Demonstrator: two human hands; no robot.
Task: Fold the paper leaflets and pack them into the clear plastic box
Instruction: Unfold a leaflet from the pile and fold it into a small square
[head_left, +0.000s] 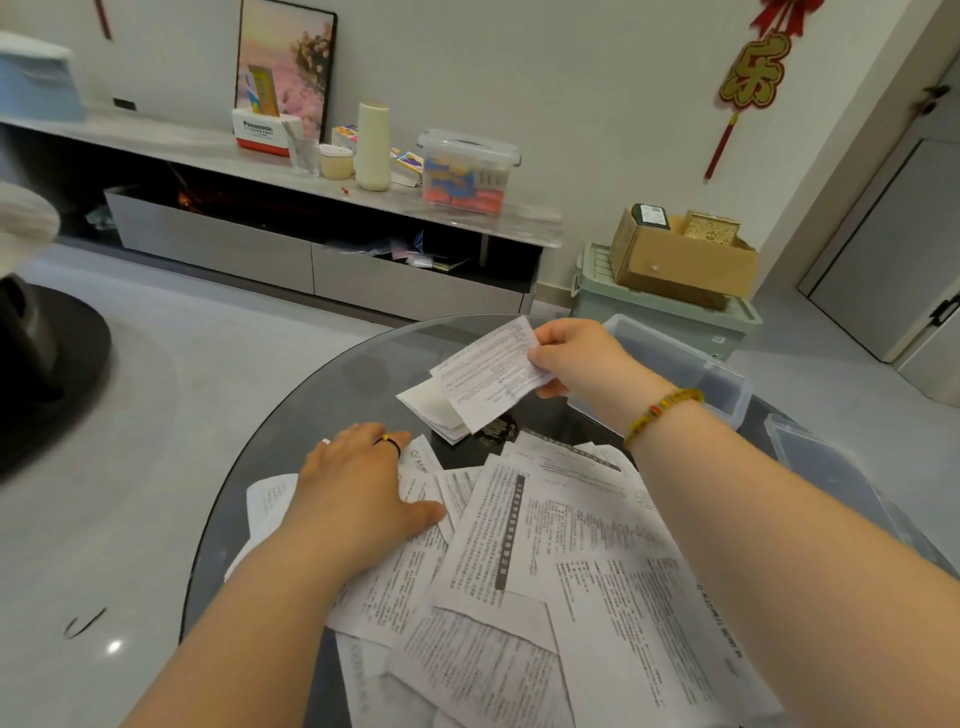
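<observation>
A heap of printed paper leaflets (545, 561) covers the near part of a round dark glass table (291, 431). My right hand (576, 358) pinches a folded leaflet (488, 379) by its right edge and holds it above the table's far side. Under it lies a small stack of folded leaflets (431, 410). The clear plastic box (691, 364) stands open just right of my right hand. My left hand (358, 488) rests flat, palm down, on the left edge of the heap.
The box's clear lid (831, 467) lies at the table's right edge. Beyond the table are a green storage bin (654, 312) with a cardboard box (680, 260) on top, and a low TV cabinet (311, 208) with bottles and containers.
</observation>
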